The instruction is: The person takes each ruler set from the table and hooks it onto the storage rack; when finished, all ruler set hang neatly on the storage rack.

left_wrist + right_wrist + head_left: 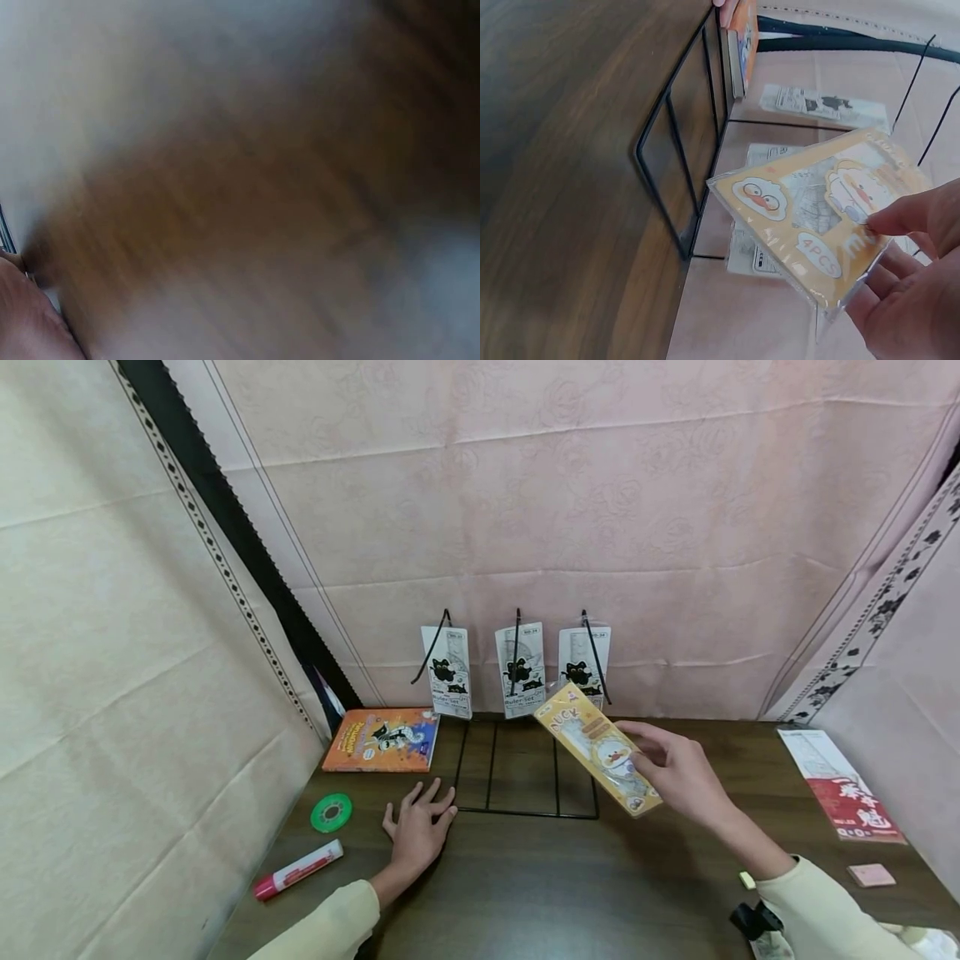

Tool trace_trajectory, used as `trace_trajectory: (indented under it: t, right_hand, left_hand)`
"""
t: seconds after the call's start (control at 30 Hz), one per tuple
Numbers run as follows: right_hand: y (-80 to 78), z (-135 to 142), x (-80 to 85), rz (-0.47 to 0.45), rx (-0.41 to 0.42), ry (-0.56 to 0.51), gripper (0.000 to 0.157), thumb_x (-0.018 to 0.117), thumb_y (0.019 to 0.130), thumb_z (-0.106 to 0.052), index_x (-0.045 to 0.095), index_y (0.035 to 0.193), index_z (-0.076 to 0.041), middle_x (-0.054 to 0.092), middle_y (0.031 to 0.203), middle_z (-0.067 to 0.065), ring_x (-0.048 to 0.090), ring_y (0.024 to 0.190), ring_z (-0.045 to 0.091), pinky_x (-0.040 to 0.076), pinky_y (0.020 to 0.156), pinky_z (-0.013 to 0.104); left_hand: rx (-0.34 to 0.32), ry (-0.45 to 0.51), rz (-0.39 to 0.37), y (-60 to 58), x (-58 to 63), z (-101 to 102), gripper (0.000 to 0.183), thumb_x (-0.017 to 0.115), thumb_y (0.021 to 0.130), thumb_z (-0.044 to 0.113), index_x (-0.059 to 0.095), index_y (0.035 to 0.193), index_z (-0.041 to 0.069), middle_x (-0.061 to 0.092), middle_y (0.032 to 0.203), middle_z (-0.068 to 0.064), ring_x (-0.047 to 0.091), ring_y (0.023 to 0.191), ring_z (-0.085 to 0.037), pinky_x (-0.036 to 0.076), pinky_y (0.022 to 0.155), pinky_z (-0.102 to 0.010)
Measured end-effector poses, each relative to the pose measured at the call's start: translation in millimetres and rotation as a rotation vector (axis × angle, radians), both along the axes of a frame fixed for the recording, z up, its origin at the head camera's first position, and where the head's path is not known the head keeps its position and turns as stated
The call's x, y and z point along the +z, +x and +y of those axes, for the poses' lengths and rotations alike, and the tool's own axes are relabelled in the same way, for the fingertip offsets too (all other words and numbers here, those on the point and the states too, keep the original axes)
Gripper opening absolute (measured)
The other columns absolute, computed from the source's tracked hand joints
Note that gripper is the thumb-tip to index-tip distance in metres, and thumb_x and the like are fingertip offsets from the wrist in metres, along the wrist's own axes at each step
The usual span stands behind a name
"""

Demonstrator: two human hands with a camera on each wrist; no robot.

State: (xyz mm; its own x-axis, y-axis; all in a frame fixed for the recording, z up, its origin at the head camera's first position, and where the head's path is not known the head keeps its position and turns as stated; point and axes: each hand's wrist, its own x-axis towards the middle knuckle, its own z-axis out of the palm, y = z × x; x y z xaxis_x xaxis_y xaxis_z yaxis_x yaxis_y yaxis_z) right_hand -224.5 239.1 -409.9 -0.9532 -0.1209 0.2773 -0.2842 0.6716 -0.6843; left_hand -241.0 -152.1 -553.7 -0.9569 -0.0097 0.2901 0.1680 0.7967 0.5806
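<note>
The right hand point(671, 768) pinched a yellow duck packet point(598, 748) by its right edge, thumb on the front and fingers behind, probably so that the printed face stayed uncovered. The packet was in the air over the right part of the black rack point(525, 813), its top tilted toward 11 o'clock and its foot toward 5. Whether it touched the white packet behind it could not be told. The left hand point(423, 827) had its fingers spread and gripped nothing; its fingertips met the rack's base at 8 o'clock, perhaps to steady the light wire frame. At the rack's 12 o'clock, three hooks point(432, 647) carried white ruler packets point(534, 652), one showing on each and facing outward, seemingly so they could be read. Taking the rack as centre, an orange book point(360, 752) lay at 10 o'clock, with a green tape roll point(318, 812) at 9 and a red-capped marker point(303, 867) at 8 on the bench point(525, 893). A red-and-white packet point(847, 797) lay at 3 and a pink eraser point(871, 875) at 4, apparently set aside to leave the middle free for both hands.
</note>
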Motion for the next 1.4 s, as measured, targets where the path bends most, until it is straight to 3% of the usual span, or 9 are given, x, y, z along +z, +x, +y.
trace_trajectory:
  t: [0.17, 0.63, 0.9, 1.17, 1.4]
  right_hand:
    - [-1.1, -14, 1.1, 0.055, 0.016, -0.04, 0.049, 0.06, 0.092, -0.009, 0.058, 0.13, -0.039, 0.072, 0.107, 0.005, 0.067, 0.079, 0.016, 0.052, 0.059, 0.025]
    - [-8.0, -54, 1.9, 0.192, 0.045, -0.092, 0.048, 0.06, 0.092, -0.008, 0.06, 0.126, -0.042, 0.07, 0.116, 0.005, 0.065, 0.067, 0.013, 0.05, 0.048, 0.024]
    - [-9.8, -69, 1.6, 0.16, 0.071, -0.106, 0.05, 0.06, 0.092, -0.008, 0.059, 0.126, -0.045, 0.07, 0.114, 0.005, 0.065, 0.068, 0.014, 0.049, 0.045, 0.024]
    - [-13.7, -75, -4.3, 0.128, 0.086, -0.142, 0.05, 0.061, 0.092, -0.007, 0.059, 0.126, -0.043, 0.073, 0.105, 0.004, 0.069, 0.071, 0.016, 0.052, 0.051, 0.023]
    - [-15.7, -91, -2.3, 0.154, 0.126, -0.16, 0.049, 0.061, 0.092, -0.008, 0.06, 0.125, -0.044, 0.072, 0.111, 0.003, 0.07, 0.072, 0.014, 0.053, 0.052, 0.023]
  left_hand:
    - [0.004, -0.003, 0.02, -0.9, -1.1, 1, 0.036, 0.068, 0.089, 0.029, 0.066, 0.125, 0.024, 0.051, 0.145, -0.003, 0.038, 0.14, -0.033, 0.003, 0.105, -0.074]
    - [0.004, 0.01, 0.007, -1.0, 0.1, 0, 0.036, 0.068, 0.089, 0.03, 0.067, 0.125, 0.024, 0.051, 0.145, -0.002, 0.038, 0.141, -0.033, 0.002, 0.106, -0.073]
    - [-0.001, 0.003, -0.012, -0.2, 0.5, 1, 0.036, 0.067, 0.09, 0.03, 0.066, 0.125, 0.025, 0.051, 0.145, -0.001, 0.037, 0.141, -0.033, 0.003, 0.106, -0.073]
    - [0.008, 0.009, -0.017, -1.4, -0.2, 1, 0.036, 0.067, 0.089, 0.032, 0.066, 0.125, 0.027, 0.051, 0.145, 0.0, 0.037, 0.141, -0.032, 0.002, 0.107, -0.072]
    - [0.015, -0.003, -0.011, -0.4, 0.1, 2, 0.036, 0.068, 0.089, 0.031, 0.066, 0.125, 0.026, 0.051, 0.145, -0.002, 0.037, 0.141, -0.033, 0.003, 0.106, -0.073]
